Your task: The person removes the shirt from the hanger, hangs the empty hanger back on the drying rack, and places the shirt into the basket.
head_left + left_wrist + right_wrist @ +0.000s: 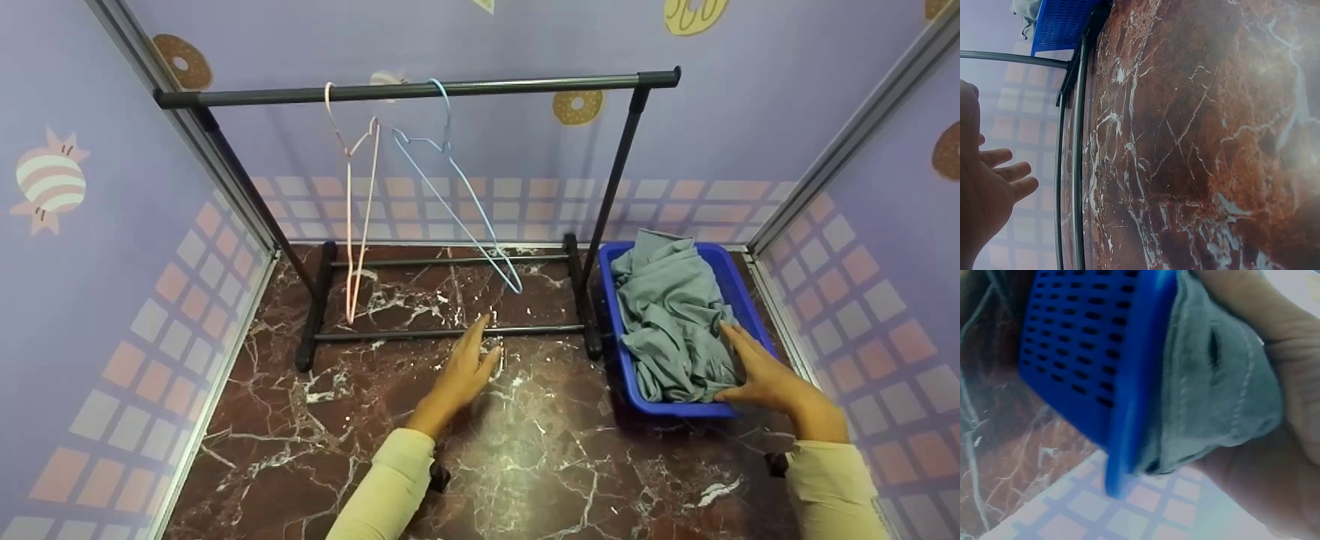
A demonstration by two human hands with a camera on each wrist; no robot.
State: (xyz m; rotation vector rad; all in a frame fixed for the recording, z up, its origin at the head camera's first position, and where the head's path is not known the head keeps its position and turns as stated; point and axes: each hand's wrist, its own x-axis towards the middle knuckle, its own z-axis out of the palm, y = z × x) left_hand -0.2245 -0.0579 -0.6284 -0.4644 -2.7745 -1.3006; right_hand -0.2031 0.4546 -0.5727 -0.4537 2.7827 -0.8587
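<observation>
My right hand [769,381] is at the near right of a blue plastic basket [679,409], its thumb and fingers spread apart at the edge of a crumpled grey-green garment [671,307]. Up close in the right wrist view, a stitched edge of the garment [1207,382] with a buttonhole hangs over the basket rim beside my palm. My left hand [461,371] hovers over the floor before a black clothes rack [495,88], fingers extended and holding nothing. On the rack's top bar hang a pink hanger [349,225] and a light blue hanger [472,199], both bare.
Dark red marbled floor [517,450] lies under everything. Patterned purple walls [465,45] enclose the back and both sides. The rack's lower bars [450,332] run just above the floor, and its right foot [592,345] stands close beside the basket.
</observation>
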